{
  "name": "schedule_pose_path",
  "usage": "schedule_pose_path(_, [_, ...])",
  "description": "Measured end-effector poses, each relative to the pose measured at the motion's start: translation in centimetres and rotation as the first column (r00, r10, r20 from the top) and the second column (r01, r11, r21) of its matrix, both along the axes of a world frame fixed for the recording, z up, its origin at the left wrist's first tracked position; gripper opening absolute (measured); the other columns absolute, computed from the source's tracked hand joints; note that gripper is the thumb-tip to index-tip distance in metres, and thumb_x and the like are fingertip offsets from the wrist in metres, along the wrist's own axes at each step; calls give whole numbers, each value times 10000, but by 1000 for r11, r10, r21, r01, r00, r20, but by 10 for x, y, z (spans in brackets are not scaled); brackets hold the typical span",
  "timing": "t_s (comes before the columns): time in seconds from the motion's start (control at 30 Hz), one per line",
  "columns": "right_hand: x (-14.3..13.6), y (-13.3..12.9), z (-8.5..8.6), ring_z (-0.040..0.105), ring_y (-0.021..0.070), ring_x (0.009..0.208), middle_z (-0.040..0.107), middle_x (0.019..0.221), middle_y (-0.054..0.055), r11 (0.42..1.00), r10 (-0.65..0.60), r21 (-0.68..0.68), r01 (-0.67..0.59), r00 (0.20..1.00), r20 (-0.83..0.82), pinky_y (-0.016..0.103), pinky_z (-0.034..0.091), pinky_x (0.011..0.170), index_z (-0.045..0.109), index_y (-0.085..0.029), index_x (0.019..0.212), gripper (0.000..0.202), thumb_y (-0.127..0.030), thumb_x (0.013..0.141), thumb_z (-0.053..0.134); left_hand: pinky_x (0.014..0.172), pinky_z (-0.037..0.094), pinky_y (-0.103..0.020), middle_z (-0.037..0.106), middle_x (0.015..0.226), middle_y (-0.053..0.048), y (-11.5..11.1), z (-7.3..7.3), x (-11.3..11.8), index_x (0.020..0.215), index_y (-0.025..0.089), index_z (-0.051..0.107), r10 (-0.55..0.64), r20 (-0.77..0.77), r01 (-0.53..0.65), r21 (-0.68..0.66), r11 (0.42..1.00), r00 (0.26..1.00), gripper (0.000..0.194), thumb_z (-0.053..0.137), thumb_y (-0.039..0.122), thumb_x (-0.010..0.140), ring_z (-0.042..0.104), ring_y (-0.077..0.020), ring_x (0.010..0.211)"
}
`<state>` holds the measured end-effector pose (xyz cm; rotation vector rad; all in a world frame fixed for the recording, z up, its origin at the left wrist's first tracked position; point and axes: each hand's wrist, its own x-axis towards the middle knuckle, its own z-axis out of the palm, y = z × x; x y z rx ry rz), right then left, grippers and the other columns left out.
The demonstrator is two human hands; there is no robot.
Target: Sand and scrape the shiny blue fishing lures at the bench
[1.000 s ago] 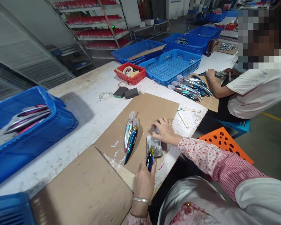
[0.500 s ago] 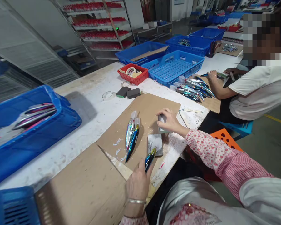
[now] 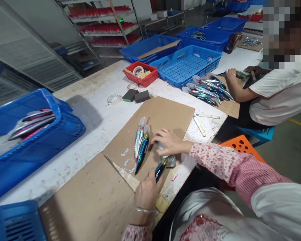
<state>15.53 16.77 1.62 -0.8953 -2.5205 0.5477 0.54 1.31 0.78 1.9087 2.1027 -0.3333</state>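
My left hand [image 3: 147, 191] is closed around a fishing lure [image 3: 161, 170], dark blue with a yellow-green tail end that points away from me. Just beyond it, my right hand [image 3: 170, 143] curls over a pale, dusty sanding block [image 3: 160, 147], largely covered by the fingers. Under and beside that hand shows a grey block [image 3: 171, 161], lying on the cardboard [image 3: 165, 108]. To the left, a silver lure [image 3: 138, 140] and a blue lure [image 3: 142, 154] lie side by side, clear lips toward the far side.
Two dark sanding sponges [image 3: 141, 96] and a tape roll [image 3: 113, 99] lie beyond the cardboard. A red basket [image 3: 150, 77] and blue crate [image 3: 170, 80] stand behind. A blue bin [image 3: 40, 134] holds lures at left. At right, a co-worker [image 3: 278, 80] sits by piled lures [image 3: 208, 90].
My right hand has come left and nearer with the sanding block, now over the grey block and close to the held lure. My left hand keeps its grip, almost still. The view shifted slightly.
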Motion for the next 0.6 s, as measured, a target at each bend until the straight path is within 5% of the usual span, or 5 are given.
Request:
schedule_pose_path(0.13, [3, -1, 4, 447, 252, 1066, 556, 1121, 58, 999, -45, -9, 46, 997, 60, 379, 398, 872, 623, -243, 1085, 356, -358, 754, 685, 582, 438, -255, 742, 889, -78, 1, -1, 0, 1202, 192, 538, -21, -12, 21, 27, 999, 1000, 345, 415, 394, 951, 717, -232, 779])
schedule_pose_path(0.27, [-12, -9, 5, 433, 250, 1101, 543, 1160, 49, 998, 38, 51, -38, 999, 3, 385, 393, 876, 622, -258, 1076, 324, -348, 769, 670, 560, 425, -234, 742, 856, -74, 1, -5, -1, 1181, 187, 554, -14, -34, 14, 21, 1000, 999, 335, 437, 394, 944, 716, -215, 759])
schedule_pose_path(0.47, [10, -1, -1, 447, 250, 1054, 552, 1112, 60, 992, -119, -28, 121, 991, 56, 375, 403, 857, 623, -229, 1085, 371, -348, 743, 698, 554, 424, -233, 726, 831, -56, -2, -16, -4, 1147, 203, 575, -38, -35, 41, 99, 994, 999, 308, 457, 392, 936, 701, -207, 716])
schedule_pose_path(0.6, [-19, -16, 6, 427, 263, 1106, 543, 1152, 58, 994, 27, 103, -30, 999, 31, 406, 388, 871, 618, -254, 1070, 323, -365, 772, 668, 556, 428, -250, 714, 822, -74, -2, -15, -3, 1141, 178, 590, -33, -41, 37, 104, 994, 999, 319, 443, 378, 939, 698, -225, 716])
